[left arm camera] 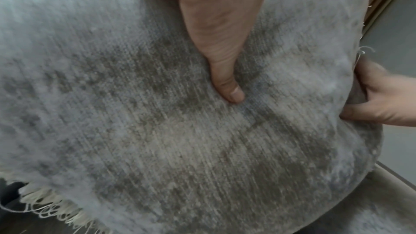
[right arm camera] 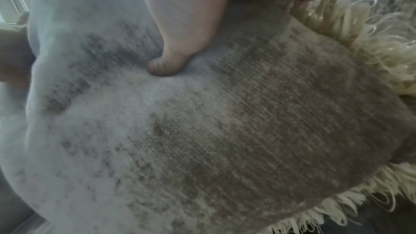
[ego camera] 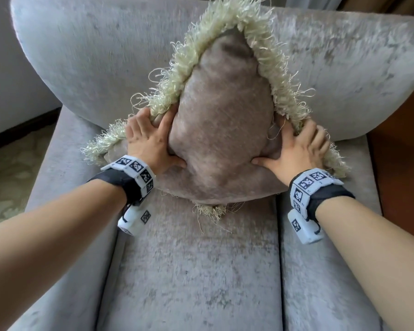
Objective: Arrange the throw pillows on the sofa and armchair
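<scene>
Your left hand (ego camera: 151,142) grasps the left edge of the throw pillow (ego camera: 221,120), fingers curled over its cream fringe (ego camera: 268,56) and thumb (left arm camera: 227,84) dug into the taupe front. Your right hand (ego camera: 296,149) grips the right edge the same way, its thumb (right arm camera: 166,67) pressed into the fabric. The pillow stands on 1 corner on the armchair (ego camera: 191,263) seat, leaning against the backrest (ego camera: 86,48), squeezed narrow between your 2 hands.
</scene>
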### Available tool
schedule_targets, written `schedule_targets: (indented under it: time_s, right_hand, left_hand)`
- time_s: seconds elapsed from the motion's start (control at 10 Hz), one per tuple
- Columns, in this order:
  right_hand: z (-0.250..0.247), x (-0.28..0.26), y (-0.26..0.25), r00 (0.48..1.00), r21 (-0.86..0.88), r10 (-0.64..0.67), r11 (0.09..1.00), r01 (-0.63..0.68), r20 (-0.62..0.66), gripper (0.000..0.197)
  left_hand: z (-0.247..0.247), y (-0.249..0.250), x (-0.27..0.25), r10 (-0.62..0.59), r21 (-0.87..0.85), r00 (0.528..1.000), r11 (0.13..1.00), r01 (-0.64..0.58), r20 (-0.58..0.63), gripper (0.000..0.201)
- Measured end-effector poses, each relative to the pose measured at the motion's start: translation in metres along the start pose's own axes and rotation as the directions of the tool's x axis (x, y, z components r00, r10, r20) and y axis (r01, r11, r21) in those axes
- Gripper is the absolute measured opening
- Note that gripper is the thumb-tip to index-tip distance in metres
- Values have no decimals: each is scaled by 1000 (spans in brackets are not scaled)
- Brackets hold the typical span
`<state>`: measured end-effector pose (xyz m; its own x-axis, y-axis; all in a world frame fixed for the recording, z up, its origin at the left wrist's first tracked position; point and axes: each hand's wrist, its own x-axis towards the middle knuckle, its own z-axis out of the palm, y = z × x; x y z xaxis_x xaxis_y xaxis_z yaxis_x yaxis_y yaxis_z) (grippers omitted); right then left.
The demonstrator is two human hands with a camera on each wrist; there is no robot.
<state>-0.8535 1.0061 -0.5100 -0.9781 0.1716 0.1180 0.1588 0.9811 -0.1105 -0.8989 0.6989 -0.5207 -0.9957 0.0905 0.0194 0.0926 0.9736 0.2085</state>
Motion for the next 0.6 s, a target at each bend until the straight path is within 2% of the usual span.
schedule_targets:
  time_s: [0.1, 0.3, 0.4, 0.5, 0.6]
  right_hand:
    - [-2, -1, -2, 1000, -10, 13, 1000, -13, -7, 101]
    - [-26, -15, -7, 1000, 11, 19, 1000, -19, 0, 104]
    - [-48, -27, -4, 1000, 65, 6, 998, -7, 12, 97]
    - [-76, -40, 1, 999, 128, -13, 992, 9, 32, 80]
    - [-111, -42, 4, 996, 213, -18, 977, -2, 90, 56]
  left_hand:
    - [-3, 2, 0, -22, 32, 999, 999, 21, 34, 141]
    - [-35, 0, -11, 27, 122, 997, 992, -35, 71, 137]
    - [-62, -4, -21, 75, 167, 992, 982, -92, 105, 119]
    - [-95, -5, -31, 123, 146, 985, 979, -140, 119, 87]
    - [-134, -2, -34, 122, 114, 980, 983, -141, 160, 66]
